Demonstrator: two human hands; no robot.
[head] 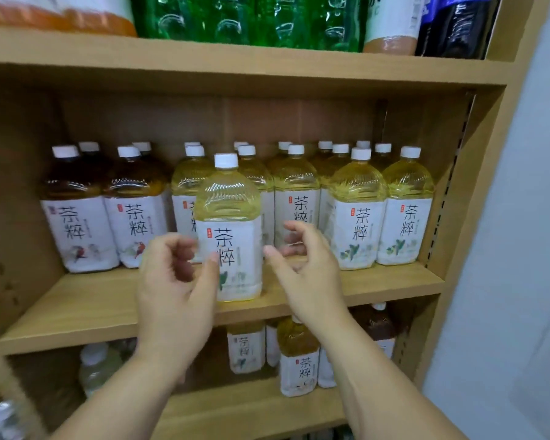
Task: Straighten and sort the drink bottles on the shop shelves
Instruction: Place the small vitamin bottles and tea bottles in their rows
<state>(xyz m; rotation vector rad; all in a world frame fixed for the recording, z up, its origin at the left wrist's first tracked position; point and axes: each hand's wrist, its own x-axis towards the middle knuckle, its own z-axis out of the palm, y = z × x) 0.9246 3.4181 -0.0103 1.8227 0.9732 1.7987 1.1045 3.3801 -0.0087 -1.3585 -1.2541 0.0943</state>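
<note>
A yellow tea bottle (pixel 232 230) with a white cap and white label stands upright near the front edge of the middle shelf (pixel 86 309), ahead of the rows behind it. My left hand (pixel 175 281) is just left of it, fingers curled and apart, the thumb tip at the label. My right hand (pixel 305 268) hovers just right of it, fingers spread, not touching. Behind stand several yellow tea bottles (pixel 356 211) and, to the left, dark brown tea bottles (pixel 77 208).
The top shelf holds orange, green bottles (pixel 245 20) and dark bottles. The lower shelf has more tea bottles (pixel 299 360) and a pale bottle (pixel 96 366). The wooden side panel (pixel 477 185) closes the right; a grey wall lies beyond.
</note>
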